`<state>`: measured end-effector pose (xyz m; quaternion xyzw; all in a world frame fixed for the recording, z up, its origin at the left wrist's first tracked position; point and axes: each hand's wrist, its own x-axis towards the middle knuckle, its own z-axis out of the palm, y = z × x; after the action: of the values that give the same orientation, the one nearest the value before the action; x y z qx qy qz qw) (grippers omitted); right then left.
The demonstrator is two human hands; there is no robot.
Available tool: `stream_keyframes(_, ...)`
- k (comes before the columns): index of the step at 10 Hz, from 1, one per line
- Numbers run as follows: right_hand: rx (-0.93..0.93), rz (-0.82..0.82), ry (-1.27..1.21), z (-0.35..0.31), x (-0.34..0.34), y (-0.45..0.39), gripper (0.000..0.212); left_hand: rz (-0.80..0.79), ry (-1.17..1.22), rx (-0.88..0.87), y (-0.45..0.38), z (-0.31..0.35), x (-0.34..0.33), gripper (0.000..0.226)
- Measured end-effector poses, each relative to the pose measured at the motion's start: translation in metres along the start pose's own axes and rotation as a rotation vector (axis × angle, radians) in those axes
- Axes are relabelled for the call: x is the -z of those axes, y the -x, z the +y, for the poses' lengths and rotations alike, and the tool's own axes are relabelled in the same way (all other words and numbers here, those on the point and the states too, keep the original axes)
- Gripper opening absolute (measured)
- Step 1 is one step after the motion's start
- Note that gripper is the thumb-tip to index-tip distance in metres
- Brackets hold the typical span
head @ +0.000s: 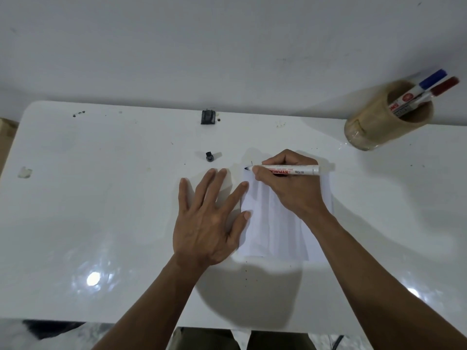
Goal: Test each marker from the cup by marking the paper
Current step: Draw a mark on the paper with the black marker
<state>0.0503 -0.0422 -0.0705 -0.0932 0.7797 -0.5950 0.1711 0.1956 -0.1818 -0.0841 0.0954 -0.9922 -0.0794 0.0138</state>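
right hand (pixel 293 188): my fingers grip the marker (pixel 290 170), tip on the paper's far left corner
left hand (pixel 212 218): flat, released, pinning the paper (pixel 275 236)
cup (pixel 384 117): far right corner of bench (pixel 101 198), two markers inside
cap (pixel 209 157): beside paper

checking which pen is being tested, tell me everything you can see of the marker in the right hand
The white-barrelled marker with a black tip lies nearly level, tip pointing left at the top left corner of the white sheet of paper. Its barrel looks like plastic, with red lettering partly hidden and "BG-12" in black. It is uncapped. The right hand pinches it near the tip; one of the fingers presses just behind the nib. A short thin stroke sits just above the tip.
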Motion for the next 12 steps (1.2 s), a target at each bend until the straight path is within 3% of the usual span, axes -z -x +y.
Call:
stream_keyframes(6, -0.020, -0.023, 0.037, -0.001, 0.001, 0.001, 0.018, 0.029, -0.005, 0.000, 0.001, -0.001, -0.005, 0.054)
stream_keyframes(9, -0.154, 0.004, -0.282, -0.030, 0.016, 0.003, 0.014, -0.022, 0.080, 0.008, 0.003, 0.000, 0.004, 0.054)
stream_keyframes(10, -0.139, 0.016, -0.335, -0.047, 0.022, 0.012, 0.013, 0.067, 0.217, 0.095, 0.000, 0.001, 0.015, 0.056)
stream_keyframes(11, -0.138, 0.014, -0.380, -0.061, 0.027, 0.025, 0.013, 0.185, 0.235, 0.222, -0.017, -0.007, 0.029, 0.051)
stream_keyframes(12, -0.153, 0.035, -0.385, -0.071, 0.027, 0.039, 0.013, 0.191, 0.179, 0.255, -0.042, -0.020, 0.041, 0.044)
